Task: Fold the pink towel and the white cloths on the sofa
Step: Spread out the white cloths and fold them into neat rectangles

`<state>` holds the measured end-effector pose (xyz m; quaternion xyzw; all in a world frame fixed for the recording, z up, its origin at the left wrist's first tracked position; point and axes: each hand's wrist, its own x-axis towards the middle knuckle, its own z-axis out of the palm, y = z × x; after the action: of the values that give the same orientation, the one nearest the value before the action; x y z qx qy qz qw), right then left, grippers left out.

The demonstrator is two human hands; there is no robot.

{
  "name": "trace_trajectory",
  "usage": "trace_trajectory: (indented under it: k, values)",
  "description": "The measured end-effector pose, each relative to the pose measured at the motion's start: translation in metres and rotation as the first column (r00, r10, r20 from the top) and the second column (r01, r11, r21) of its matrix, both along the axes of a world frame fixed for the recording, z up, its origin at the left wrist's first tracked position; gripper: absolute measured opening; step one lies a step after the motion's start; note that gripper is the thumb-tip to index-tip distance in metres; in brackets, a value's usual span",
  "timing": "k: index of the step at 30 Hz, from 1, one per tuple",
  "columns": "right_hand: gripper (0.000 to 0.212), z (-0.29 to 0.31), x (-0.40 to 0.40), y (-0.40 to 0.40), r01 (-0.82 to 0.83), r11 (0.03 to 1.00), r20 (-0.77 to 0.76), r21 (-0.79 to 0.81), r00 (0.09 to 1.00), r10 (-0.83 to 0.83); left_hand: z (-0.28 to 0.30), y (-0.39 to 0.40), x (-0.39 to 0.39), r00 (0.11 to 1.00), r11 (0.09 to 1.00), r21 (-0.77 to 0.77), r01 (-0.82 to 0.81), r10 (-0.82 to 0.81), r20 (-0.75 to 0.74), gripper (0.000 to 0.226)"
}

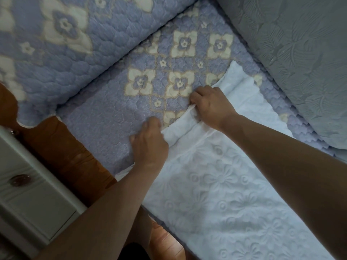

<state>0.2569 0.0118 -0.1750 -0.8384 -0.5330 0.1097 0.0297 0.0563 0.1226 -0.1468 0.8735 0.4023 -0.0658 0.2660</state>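
A white cloth (216, 184) with an embossed flower pattern lies spread along the sofa seat (105, 117), from the centre down to the lower right. My left hand (150, 143) pinches its bunched left edge near the seat's front. My right hand (208, 104) grips the same gathered edge a little farther back. The edge is rucked up into a fold between both hands. No pink towel shows in this view.
The sofa has a lilac quilted cover with cream flowers; its backrest (65, 44) rises at the upper left. A grey quilted cushion (304, 62) fills the upper right. A wooden sofa frame (62, 147) and a white drawer unit (28, 194) stand at the left.
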Motion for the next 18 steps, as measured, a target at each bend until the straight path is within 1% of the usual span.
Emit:
trace_trajectory:
  k: [1, 2, 3, 4, 5, 6, 7, 8, 9, 10, 11, 12, 13, 15, 16, 17, 18]
  values:
    - [0.014, 0.002, 0.002, -0.001, 0.018, 1.000, 0.012, 0.013, 1.000, -0.018, 0.002, 0.001, -0.004, 0.997, 0.993, 0.098, 0.068, -0.071, 0.029, 0.033]
    - [0.013, 0.005, 0.005, -0.001, 0.043, 0.999, 0.036, 0.029, 0.998, -0.044, 0.004, 0.001, -0.008, 0.976, 0.962, 0.185, 0.199, -0.212, 0.055, 0.032]
    - [0.014, 0.007, 0.008, -0.002, 0.064, 0.997, 0.077, 0.036, 0.995, -0.067, 0.004, -0.002, -0.013, 0.914, 0.901, 0.226, 0.370, -0.397, 0.083, 0.029]
    - [0.014, 0.010, 0.010, -0.003, 0.072, 0.997, 0.124, 0.035, 0.989, -0.076, 0.003, -0.007, -0.020, 0.828, 0.826, 0.227, 0.516, -0.549, 0.114, 0.025]
    - [0.013, 0.011, 0.010, -0.005, 0.062, 0.998, 0.137, 0.028, 0.988, -0.065, 0.002, -0.011, -0.026, 0.775, 0.785, 0.203, 0.585, -0.615, 0.144, 0.020]
    - [0.011, 0.012, 0.009, -0.007, 0.041, 0.999, 0.091, 0.015, 0.995, -0.042, 0.002, -0.015, -0.032, 0.777, 0.790, 0.154, 0.593, -0.612, 0.145, 0.013]
    - [0.009, 0.013, 0.007, -0.009, 0.014, 1.000, 0.013, -0.002, 1.000, -0.014, 0.002, -0.020, -0.037, 0.806, 0.814, 0.092, 0.573, -0.580, 0.118, 0.020]
    - [0.010, 0.014, 0.005, -0.012, 0.000, 1.000, -0.069, -0.019, 0.998, -0.001, 0.003, -0.023, -0.040, 0.827, 0.830, 0.049, 0.556, -0.558, 0.067, 0.039]
    - [0.019, 0.017, 0.006, -0.016, -0.004, 0.999, -0.139, -0.040, 0.990, -0.002, 0.004, -0.027, -0.042, 0.826, 0.825, 0.036, 0.564, -0.564, -0.002, 0.056]
    - [0.033, 0.022, 0.007, -0.021, -0.013, 0.997, -0.197, -0.075, 0.980, -0.002, 0.005, -0.029, -0.043, 0.814, 0.812, 0.055, 0.581, -0.578, -0.063, 0.066]
    - [0.048, 0.029, 0.010, -0.027, -0.044, 0.993, -0.243, -0.112, 0.970, 0.016, 0.006, -0.030, -0.043, 0.803, 0.799, 0.082, 0.595, -0.586, -0.111, 0.068]
    - [0.060, 0.035, 0.012, -0.034, -0.104, 0.983, -0.264, -0.149, 0.963, 0.062, 0.005, -0.030, -0.043, 0.804, 0.796, 0.118, 0.594, -0.581, -0.131, 0.062]
    - [0.069, 0.039, 0.014, -0.042, -0.186, 0.963, -0.250, -0.195, 0.959, 0.134, 0.003, -0.028, -0.042, 0.808, 0.793, 0.157, 0.589, -0.575, -0.124, 0.053]
    - [0.078, 0.043, 0.016, -0.055, -0.320, 0.905, -0.159, -0.281, 0.945, 0.285, 0.001, -0.024, -0.039, 0.817, 0.794, 0.199, 0.575, -0.571, -0.080, 0.037]
    - [0.074, 0.041, 0.017, -0.057, -0.339, 0.896, -0.118, -0.287, 0.941, 0.318, -0.002, -0.021, -0.036, 0.833, 0.813, 0.196, 0.548, -0.551, -0.046, 0.031]
    - [0.064, 0.036, 0.019, -0.056, -0.331, 0.909, -0.086, -0.252, 0.944, 0.320, -0.003, -0.016, -0.032, 0.868, 0.855, 0.169, 0.490, -0.496, -0.004, 0.025]
    - [0.050, 0.030, 0.022, -0.052, -0.308, 0.932, -0.058, -0.191, 0.951, 0.303, -0.004, -0.010, -0.028, 0.911, 0.908, 0.103, 0.406, -0.412, 0.034, 0.019]
